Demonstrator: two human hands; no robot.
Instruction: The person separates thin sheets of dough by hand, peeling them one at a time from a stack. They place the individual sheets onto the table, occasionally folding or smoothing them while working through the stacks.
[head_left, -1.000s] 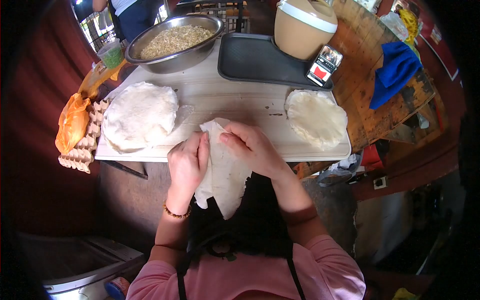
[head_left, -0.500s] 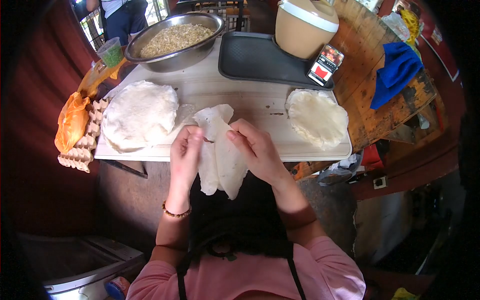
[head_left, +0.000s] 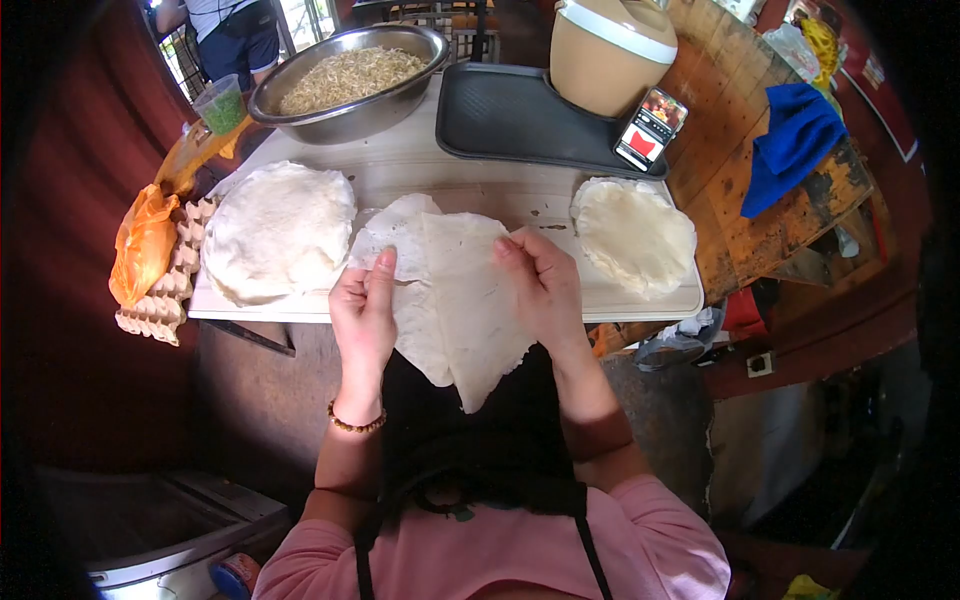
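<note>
A thin pale wrapper sheet (head_left: 465,300) is held up between my two hands over the table's front edge, with a crease down its middle and a small tear near its left side. My left hand (head_left: 366,305) pinches its left edge between thumb and fingers. On the right edge, my right hand (head_left: 540,285) has the same kind of pinch. A large stack of round white wrappers (head_left: 280,232) lies left of my hands, and a smaller stack (head_left: 636,238) lies to the right.
Behind are a metal bowl of bean sprouts (head_left: 350,80), a dark tray (head_left: 500,110), a beige container (head_left: 610,60) and a phone (head_left: 651,130). Egg cartons (head_left: 165,305) and an orange bag (head_left: 145,245) sit left. A person (head_left: 235,35) stands at the back left.
My hands have moved apart, and the sheet between them has opened out from a narrow folded shape to a wider one. The person at the back has shifted slightly.
</note>
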